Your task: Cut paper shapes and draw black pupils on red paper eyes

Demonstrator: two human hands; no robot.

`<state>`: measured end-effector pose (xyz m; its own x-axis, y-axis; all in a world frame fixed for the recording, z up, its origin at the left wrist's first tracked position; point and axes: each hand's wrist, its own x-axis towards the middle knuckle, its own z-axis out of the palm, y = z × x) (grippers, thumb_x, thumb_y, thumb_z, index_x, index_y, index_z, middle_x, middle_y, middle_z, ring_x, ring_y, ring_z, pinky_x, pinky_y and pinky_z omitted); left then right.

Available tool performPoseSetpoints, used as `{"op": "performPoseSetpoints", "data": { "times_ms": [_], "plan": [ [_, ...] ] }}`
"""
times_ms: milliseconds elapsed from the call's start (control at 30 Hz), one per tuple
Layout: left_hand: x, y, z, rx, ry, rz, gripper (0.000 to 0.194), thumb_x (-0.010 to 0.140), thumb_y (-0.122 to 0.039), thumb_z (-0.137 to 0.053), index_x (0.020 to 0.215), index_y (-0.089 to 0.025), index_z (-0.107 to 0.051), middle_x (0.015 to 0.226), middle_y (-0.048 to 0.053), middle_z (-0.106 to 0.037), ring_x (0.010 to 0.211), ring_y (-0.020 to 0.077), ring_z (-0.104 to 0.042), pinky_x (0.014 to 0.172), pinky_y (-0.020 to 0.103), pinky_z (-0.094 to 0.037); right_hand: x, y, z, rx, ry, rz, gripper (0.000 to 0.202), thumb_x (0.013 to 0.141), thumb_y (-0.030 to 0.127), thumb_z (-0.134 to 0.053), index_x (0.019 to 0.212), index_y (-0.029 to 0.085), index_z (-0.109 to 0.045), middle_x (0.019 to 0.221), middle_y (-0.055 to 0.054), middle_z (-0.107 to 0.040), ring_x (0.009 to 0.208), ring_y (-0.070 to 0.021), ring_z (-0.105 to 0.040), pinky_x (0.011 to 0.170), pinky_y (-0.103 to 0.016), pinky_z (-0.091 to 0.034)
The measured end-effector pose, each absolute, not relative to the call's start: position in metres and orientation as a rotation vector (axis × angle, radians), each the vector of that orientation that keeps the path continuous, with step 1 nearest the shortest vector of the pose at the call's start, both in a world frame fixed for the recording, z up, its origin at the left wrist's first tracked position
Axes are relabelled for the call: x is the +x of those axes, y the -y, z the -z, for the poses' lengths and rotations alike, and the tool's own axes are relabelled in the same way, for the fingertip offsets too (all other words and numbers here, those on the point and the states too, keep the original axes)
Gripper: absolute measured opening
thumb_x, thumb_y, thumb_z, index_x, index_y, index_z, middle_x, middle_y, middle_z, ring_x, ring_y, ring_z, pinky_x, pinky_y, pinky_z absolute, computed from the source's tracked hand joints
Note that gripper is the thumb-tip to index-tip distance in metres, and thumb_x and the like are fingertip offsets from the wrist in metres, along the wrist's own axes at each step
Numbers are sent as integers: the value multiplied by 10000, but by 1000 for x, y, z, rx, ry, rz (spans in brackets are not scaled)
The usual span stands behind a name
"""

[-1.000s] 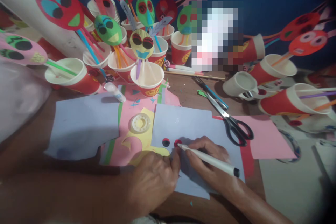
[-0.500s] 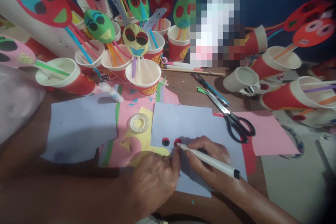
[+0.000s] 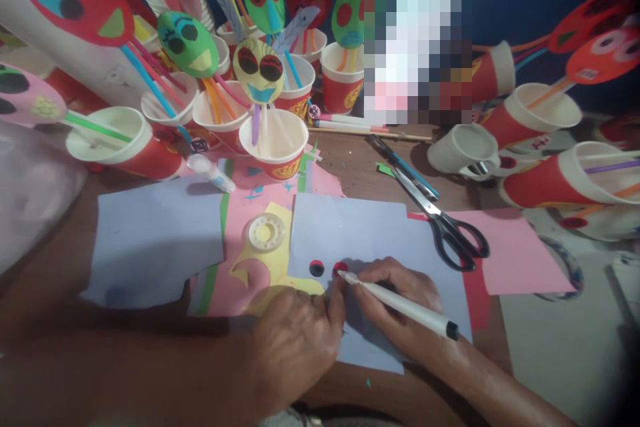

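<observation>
My right hand [image 3: 400, 300] grips a white marker [image 3: 415, 309], its tip down on a small red paper circle [image 3: 341, 267]. My left hand [image 3: 300, 337] lies beside it with curled fingers, the index fingertip holding that circle at its lower edge. Both rest over a blue-grey sheet of paper [image 3: 350, 227]. Just left of the marked circle lies a second red circle [image 3: 317, 269], mostly coloured black. A white tape roll [image 3: 267, 232] sits on yellow paper [image 3: 280, 213] further left. Black-handled scissors [image 3: 457, 240] lie to the right, partly over the sheet.
Paper cups [image 3: 274, 147] holding straws with paper faces, such as a green face [image 3: 187, 43], crowd the back. A white mug [image 3: 463, 150], a blue pen [image 3: 407, 170], a glue stick [image 3: 213, 173] and pink paper [image 3: 525, 253] are around the sheet.
The view has shifted slightly. Both hands and the marker stay at the same circle, with hardly any visible movement.
</observation>
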<state>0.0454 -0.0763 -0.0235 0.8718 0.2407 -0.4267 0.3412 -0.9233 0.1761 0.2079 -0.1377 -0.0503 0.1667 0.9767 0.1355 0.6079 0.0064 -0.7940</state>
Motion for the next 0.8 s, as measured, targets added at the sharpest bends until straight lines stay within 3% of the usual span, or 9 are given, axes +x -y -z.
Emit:
{"op": "performPoseSetpoints", "data": {
  "times_ms": [800],
  "plan": [
    [48,74,23,2790,-424,616,454,882,-152,-481,1281,58,-428,720,115,-662,591,257,-648,480,377,-523,208,138,47,-1743,1525,-672,88,825,225,-576,747,188,-589,592,34,-620,463,-86,-561,471,-191,-445]
  ]
}}
